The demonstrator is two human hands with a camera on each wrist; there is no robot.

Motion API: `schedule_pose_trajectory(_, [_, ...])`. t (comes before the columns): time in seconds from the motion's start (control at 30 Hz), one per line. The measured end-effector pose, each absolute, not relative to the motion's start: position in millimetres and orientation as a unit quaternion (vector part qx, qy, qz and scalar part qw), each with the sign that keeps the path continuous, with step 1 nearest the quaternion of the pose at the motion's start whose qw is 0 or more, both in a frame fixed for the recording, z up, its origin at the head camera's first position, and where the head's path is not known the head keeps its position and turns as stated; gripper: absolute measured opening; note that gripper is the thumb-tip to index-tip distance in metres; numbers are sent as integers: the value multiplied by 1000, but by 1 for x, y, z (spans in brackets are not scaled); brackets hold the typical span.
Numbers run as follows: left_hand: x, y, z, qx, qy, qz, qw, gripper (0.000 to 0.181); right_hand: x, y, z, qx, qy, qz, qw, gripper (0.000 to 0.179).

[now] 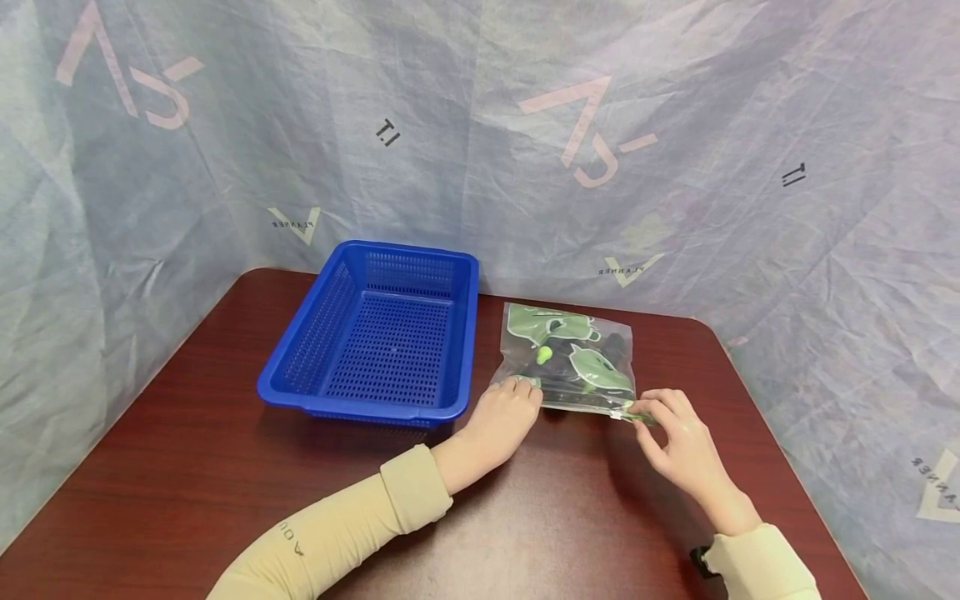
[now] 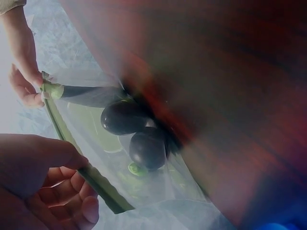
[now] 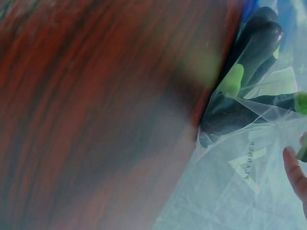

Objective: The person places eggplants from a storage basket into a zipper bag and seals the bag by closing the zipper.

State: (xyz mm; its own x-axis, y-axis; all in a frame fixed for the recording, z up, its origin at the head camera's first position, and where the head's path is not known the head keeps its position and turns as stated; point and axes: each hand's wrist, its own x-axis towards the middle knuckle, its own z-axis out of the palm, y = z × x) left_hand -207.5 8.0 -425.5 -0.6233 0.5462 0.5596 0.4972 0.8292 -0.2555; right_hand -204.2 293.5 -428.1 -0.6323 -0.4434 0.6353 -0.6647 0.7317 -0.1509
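Observation:
A clear zip bag (image 1: 561,379) printed with green shapes lies on the table beside the basket. Inside it are several dark eggplants (image 2: 147,147) with green stem ends, also showing through the plastic in the right wrist view. My left hand (image 1: 504,419) grips the bag's green top strip (image 2: 103,189) near its left end, thumb on one side and fingers curled on the other. At the opposite end of that strip, beside a small white slider (image 1: 617,414), my right hand (image 1: 681,440) pinches the corner between thumb and fingers.
A blue perforated basket (image 1: 467,358) stands left of the bag, with nothing in it. The reddish-brown wooden table (image 1: 525,525) runs back to a grey printed cloth (image 1: 480,167) that hangs behind and along both sides.

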Motion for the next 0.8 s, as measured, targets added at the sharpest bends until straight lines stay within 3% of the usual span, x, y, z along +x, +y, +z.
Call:
schedule_pose_trajectory(0.53, [-206, 12, -422, -293, -903, 37, 310, 7, -208, 285, -428, 278, -883, 206, 318, 33])
schedule_pose_trajectory(0.8, [-205, 13, -419, -288, -903, 28, 316, 5, -202, 280, -433, 314, -886, 187, 285, 31])
